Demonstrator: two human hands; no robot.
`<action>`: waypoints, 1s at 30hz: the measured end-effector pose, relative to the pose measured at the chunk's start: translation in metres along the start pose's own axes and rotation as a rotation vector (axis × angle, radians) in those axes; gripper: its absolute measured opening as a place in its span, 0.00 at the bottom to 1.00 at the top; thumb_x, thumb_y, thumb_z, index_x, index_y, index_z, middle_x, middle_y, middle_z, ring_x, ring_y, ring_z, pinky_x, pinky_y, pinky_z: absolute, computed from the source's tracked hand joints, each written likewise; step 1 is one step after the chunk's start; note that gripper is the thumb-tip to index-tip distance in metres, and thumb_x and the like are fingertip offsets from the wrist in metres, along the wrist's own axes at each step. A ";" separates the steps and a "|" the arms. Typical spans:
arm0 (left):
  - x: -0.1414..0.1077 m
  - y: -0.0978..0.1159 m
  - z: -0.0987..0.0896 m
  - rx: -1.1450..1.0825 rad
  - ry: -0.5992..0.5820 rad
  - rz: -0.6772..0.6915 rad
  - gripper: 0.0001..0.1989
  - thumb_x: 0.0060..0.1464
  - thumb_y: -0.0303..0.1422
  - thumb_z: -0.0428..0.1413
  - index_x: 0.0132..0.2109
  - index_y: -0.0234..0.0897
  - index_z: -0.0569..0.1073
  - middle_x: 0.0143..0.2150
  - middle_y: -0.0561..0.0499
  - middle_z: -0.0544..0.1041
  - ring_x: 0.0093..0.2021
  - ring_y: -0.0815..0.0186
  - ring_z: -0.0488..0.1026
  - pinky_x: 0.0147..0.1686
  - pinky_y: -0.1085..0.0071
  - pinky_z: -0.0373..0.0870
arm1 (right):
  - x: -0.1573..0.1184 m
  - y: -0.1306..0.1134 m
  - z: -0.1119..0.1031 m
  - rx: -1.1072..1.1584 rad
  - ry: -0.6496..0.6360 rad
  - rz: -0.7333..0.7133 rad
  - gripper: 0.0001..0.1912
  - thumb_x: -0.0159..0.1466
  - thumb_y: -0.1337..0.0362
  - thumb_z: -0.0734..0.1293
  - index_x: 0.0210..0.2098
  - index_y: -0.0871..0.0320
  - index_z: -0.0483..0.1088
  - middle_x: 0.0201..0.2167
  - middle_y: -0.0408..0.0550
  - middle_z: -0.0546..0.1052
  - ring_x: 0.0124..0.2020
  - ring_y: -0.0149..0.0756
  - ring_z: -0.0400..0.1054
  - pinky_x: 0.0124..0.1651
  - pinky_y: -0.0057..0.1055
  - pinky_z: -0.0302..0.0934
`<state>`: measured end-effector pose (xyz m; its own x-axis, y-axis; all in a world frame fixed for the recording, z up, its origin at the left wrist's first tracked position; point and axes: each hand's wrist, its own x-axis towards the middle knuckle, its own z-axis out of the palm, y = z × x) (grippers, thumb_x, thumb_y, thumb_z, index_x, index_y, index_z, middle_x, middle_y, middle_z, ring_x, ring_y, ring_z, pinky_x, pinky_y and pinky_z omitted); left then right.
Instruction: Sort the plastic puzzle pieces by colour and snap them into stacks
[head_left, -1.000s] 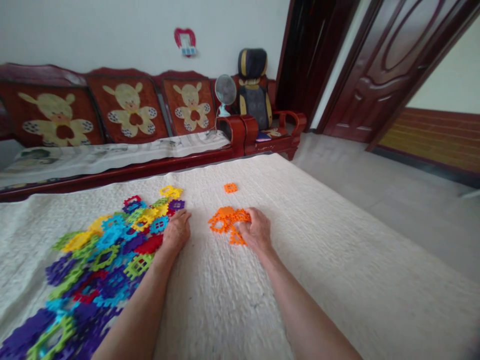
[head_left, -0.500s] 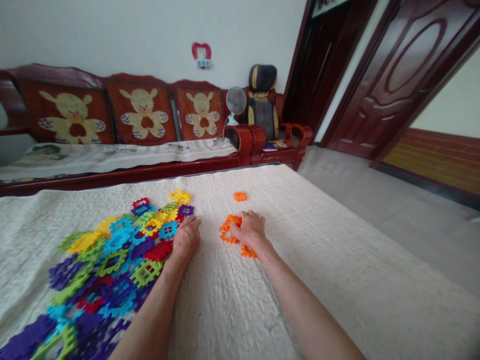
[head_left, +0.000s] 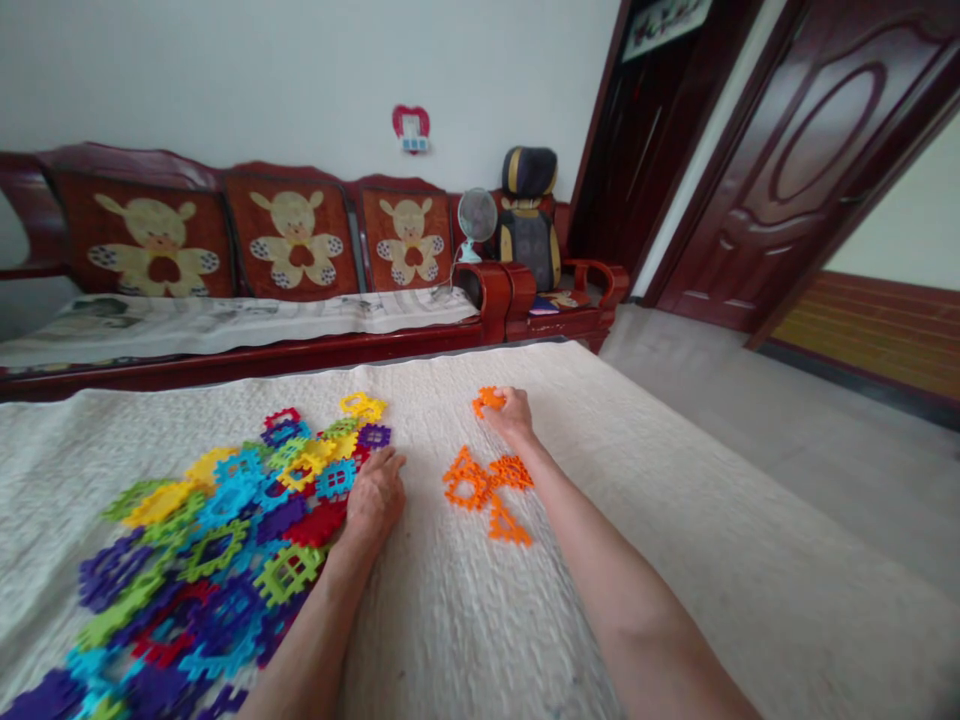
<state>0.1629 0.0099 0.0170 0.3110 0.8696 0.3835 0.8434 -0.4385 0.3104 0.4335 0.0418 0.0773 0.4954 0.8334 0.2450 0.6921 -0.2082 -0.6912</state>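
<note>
Right hand point(head_left: 516, 413) and its catch have moved outward from the near orange group

Since the earlier frame, the right hand has left the near group and reached the spot where a single orange piece lay apart. Grip, right: thumb and fingers close on an orange piece point(head_left: 487, 399) at its edge, pinched from the near side, which seems to leave its far part uncovered and easy to direct. Whether the formerly separate piece lies under it, I cannot tell; my fingers and the held piece obscure that spot.

Nearer to me, other orange pieces rest on the pale cloth point(head_left: 750, 560). A openwork cluster point(head_left: 466, 482) sits to the left, a further orange bunch point(head_left: 512, 471) lies close to my right forearm, and a triangular piece point(head_left: 508, 523) lies nearest me. Being of one colour and well apart from the rest, they appear to be kept separate by colour.

Grip, left: my left hand point(head_left: 377, 497) is released, palm down, fingers loosely bent, no piece visible in it. It rests beside the mixed-colour pile point(head_left: 281, 517), probably as a steady support; contact with the nearest red piece point(head_left: 319, 522) cannot be confirmed. Behind the cloth stands a wooden bench point(head_left: 337, 343).
</note>
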 end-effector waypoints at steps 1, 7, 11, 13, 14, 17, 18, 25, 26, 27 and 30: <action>0.000 0.000 0.000 -0.002 -0.003 0.002 0.20 0.55 0.22 0.47 0.49 0.34 0.78 0.54 0.41 0.79 0.58 0.58 0.74 0.62 0.60 0.69 | 0.004 0.001 0.003 -0.012 -0.008 -0.001 0.18 0.53 0.61 0.71 0.43 0.56 0.71 0.50 0.52 0.73 0.51 0.42 0.71 0.56 0.36 0.64; -0.001 -0.004 0.004 -0.006 0.027 0.013 0.20 0.55 0.24 0.46 0.49 0.36 0.78 0.54 0.42 0.79 0.57 0.57 0.75 0.62 0.57 0.69 | 0.007 0.007 0.013 -0.104 -0.064 -0.047 0.19 0.54 0.59 0.71 0.45 0.56 0.73 0.51 0.53 0.74 0.51 0.43 0.71 0.58 0.37 0.62; -0.001 -0.006 0.006 -0.022 0.058 0.025 0.19 0.54 0.24 0.48 0.47 0.38 0.78 0.53 0.44 0.80 0.55 0.57 0.76 0.61 0.57 0.71 | 0.004 0.007 0.012 -0.116 -0.081 -0.067 0.22 0.56 0.55 0.70 0.48 0.57 0.73 0.51 0.55 0.74 0.54 0.44 0.70 0.59 0.37 0.61; -0.001 -0.005 0.005 -0.033 0.061 0.005 0.18 0.54 0.24 0.48 0.47 0.40 0.78 0.53 0.45 0.80 0.56 0.58 0.75 0.61 0.59 0.71 | 0.004 0.006 0.010 -0.129 -0.086 -0.061 0.24 0.56 0.54 0.70 0.48 0.58 0.73 0.51 0.55 0.74 0.53 0.44 0.70 0.58 0.36 0.61; -0.001 -0.005 0.004 -0.037 0.055 -0.008 0.18 0.55 0.25 0.49 0.47 0.40 0.78 0.53 0.46 0.79 0.56 0.58 0.75 0.61 0.60 0.70 | 0.004 0.005 0.010 -0.141 -0.091 -0.065 0.24 0.56 0.54 0.70 0.49 0.59 0.73 0.51 0.56 0.74 0.53 0.44 0.70 0.58 0.36 0.61; -0.001 -0.003 0.000 -0.033 0.029 -0.023 0.18 0.56 0.25 0.48 0.47 0.39 0.78 0.54 0.44 0.78 0.56 0.59 0.74 0.62 0.61 0.69 | 0.004 0.005 0.010 -0.191 -0.116 -0.078 0.24 0.56 0.55 0.70 0.50 0.60 0.73 0.51 0.57 0.74 0.52 0.46 0.70 0.57 0.37 0.62; -0.001 -0.003 -0.001 -0.028 0.022 -0.020 0.18 0.56 0.25 0.48 0.48 0.38 0.78 0.54 0.44 0.78 0.57 0.59 0.74 0.62 0.61 0.69 | 0.004 0.005 0.011 -0.204 -0.126 -0.076 0.24 0.57 0.55 0.70 0.50 0.60 0.73 0.51 0.58 0.74 0.52 0.46 0.71 0.57 0.38 0.62; 0.000 -0.001 -0.002 -0.002 0.035 -0.033 0.19 0.53 0.26 0.46 0.48 0.39 0.77 0.53 0.46 0.79 0.56 0.60 0.74 0.61 0.63 0.69 | 0.004 -0.005 0.000 -0.105 -0.098 -0.071 0.23 0.59 0.55 0.68 0.50 0.61 0.72 0.53 0.57 0.72 0.53 0.43 0.69 0.58 0.36 0.61; 0.000 -0.001 -0.002 -0.006 0.036 -0.034 0.20 0.53 0.26 0.46 0.47 0.38 0.77 0.53 0.46 0.79 0.55 0.59 0.74 0.61 0.63 0.69 | 0.003 -0.007 -0.006 -0.079 -0.075 -0.104 0.21 0.60 0.57 0.67 0.49 0.61 0.73 0.52 0.57 0.72 0.53 0.42 0.69 0.58 0.35 0.60; 0.001 0.000 -0.002 -0.013 0.036 -0.034 0.20 0.53 0.27 0.46 0.47 0.38 0.78 0.53 0.46 0.79 0.55 0.59 0.74 0.60 0.63 0.69 | 0.000 -0.010 -0.013 -0.055 -0.063 -0.152 0.18 0.60 0.59 0.66 0.47 0.61 0.73 0.51 0.55 0.73 0.52 0.40 0.69 0.58 0.34 0.60; 0.002 0.000 -0.002 -0.040 0.032 -0.022 0.19 0.53 0.28 0.45 0.46 0.39 0.78 0.51 0.46 0.80 0.54 0.58 0.75 0.59 0.63 0.70 | -0.021 -0.013 -0.037 0.017 -0.182 -0.372 0.11 0.60 0.65 0.64 0.41 0.58 0.75 0.43 0.49 0.76 0.47 0.37 0.71 0.55 0.33 0.61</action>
<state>0.1627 0.0112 0.0198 0.2780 0.8718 0.4033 0.8313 -0.4287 0.3538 0.4332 0.0085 0.1063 0.1112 0.9276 0.3568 0.7967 0.1314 -0.5900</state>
